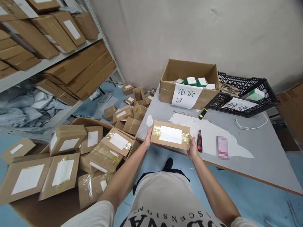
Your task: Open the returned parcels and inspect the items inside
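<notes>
The left hand (148, 139) and right hand (193, 149) gripped opposite ends of a taped box (170, 135) at the near edge of the bench (262, 142); a red-and-black cutter (199, 142) lay just beside the right hand.

The person wears a white short-sleeved T-shirt (163, 192), creased over the belly. Across its chest runs a line of small dark capitals (170, 216), with larger, bolder black lettering (142, 221) on the T-shirt's collar side. The forearms (129, 171) below the T-shirt's sleeves (96, 215) are bare. Black legwear (182, 174) shows past the T-shirt's hem, and beyond that hem a black shoe (169, 163).
</notes>
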The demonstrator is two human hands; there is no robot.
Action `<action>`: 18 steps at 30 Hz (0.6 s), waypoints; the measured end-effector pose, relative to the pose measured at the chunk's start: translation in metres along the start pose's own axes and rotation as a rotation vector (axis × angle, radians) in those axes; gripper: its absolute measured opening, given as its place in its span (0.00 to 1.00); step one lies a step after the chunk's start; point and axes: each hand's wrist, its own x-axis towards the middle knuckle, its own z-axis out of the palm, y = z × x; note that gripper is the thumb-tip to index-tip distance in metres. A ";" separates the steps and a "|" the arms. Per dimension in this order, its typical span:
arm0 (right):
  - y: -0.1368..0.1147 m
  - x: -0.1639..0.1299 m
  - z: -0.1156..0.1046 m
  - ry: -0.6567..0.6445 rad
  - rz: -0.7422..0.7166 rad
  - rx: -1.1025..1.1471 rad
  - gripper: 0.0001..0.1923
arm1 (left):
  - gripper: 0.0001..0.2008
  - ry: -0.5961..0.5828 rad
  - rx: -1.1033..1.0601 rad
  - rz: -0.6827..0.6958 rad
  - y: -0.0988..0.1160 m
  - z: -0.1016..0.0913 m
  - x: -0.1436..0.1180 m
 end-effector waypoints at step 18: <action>-0.005 0.082 -0.045 0.191 0.098 0.066 0.38 | 0.35 -0.029 0.137 -0.178 -0.031 0.032 0.118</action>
